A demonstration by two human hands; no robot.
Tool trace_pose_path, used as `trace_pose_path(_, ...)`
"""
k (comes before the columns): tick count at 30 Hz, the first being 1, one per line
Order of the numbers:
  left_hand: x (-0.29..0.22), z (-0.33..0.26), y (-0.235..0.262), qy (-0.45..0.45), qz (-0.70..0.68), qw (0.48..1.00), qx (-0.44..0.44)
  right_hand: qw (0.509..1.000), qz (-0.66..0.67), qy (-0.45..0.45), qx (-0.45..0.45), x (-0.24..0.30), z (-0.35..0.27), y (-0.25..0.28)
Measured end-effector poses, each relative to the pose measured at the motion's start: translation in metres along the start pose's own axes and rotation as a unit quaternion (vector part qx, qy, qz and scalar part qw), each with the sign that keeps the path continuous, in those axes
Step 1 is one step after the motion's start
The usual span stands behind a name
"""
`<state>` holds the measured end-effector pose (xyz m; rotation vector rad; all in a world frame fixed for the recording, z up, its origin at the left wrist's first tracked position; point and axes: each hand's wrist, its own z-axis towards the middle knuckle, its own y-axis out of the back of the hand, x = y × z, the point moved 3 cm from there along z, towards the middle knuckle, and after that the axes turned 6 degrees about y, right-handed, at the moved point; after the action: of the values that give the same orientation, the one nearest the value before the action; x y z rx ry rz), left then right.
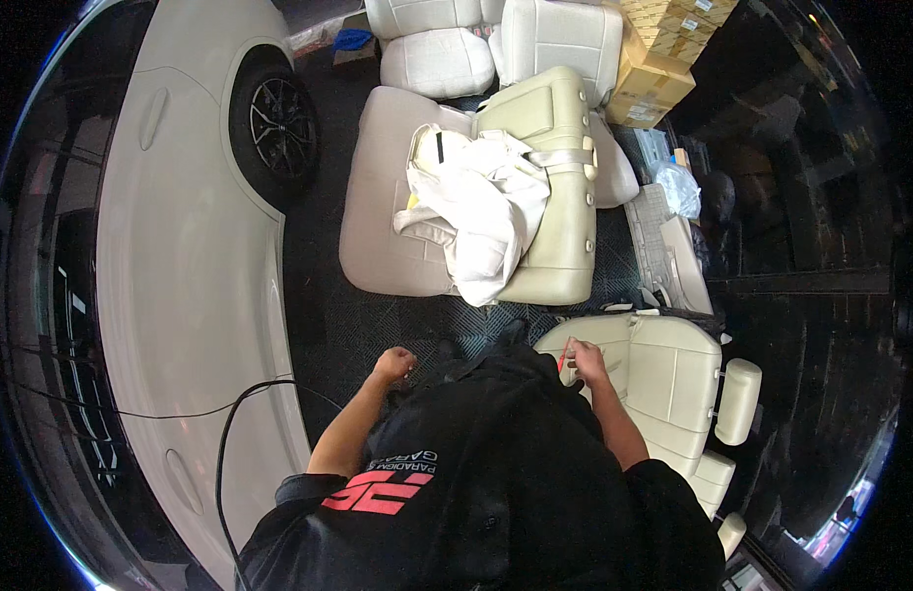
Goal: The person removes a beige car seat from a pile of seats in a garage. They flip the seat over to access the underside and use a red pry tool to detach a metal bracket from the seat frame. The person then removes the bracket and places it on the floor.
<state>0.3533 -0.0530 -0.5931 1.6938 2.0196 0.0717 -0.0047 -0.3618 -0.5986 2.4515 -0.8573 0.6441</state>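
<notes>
My right hand (pixel 586 362) is closed around a slim red-orange tool (pixel 562 361), too small to name its kind, beside a cream leather seat (pixel 663 384). My left hand (pixel 396 363) hangs at my other side with its fingers curled in, and I see nothing in it. In front of me a beige rear seat cushion (pixel 388 236) and a cream seat back (pixel 560 251) with a belt strap (pixel 560 158) lie together on the floor. A crumpled white seat cover (pixel 486 207) is heaped over both and touches neither hand.
A white car (pixel 195 276) with a black wheel (pixel 277 123) stands along my left. A black cable (pixel 225 433) loops beside it. More seats (pixel 437 64) and stacked cardboard boxes (pixel 653 84) are at the back. Grey trim panels (pixel 663 246) and a clear plastic bag (pixel 678 189) lie right.
</notes>
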Motion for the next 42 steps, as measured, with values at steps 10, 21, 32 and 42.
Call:
trace_pose_path(10, -0.027, 0.004, 0.037, -0.027, -0.074, 0.997, -0.019, 0.995, 0.032, 0.043, -0.084, 0.022, -0.014, -0.009)
trace_pose_path(21, 0.023, 0.003, 0.026, 0.002, -0.024, 1.0, -0.014, 0.999, -0.015, 0.028, -0.021, 0.015, -0.02, -0.032)
trace_pose_path(32, 0.011, 0.003, 0.024, -0.015, -0.036, 0.999, -0.027, 0.999, -0.003, 0.045, -0.024, 0.024, -0.009, -0.017)
trace_pose_path(42, -0.014, -0.006, 0.015, -0.016, 0.037, 0.999, -0.019, 0.999, 0.006, 0.032, -0.036, 0.009, -0.019, -0.002)
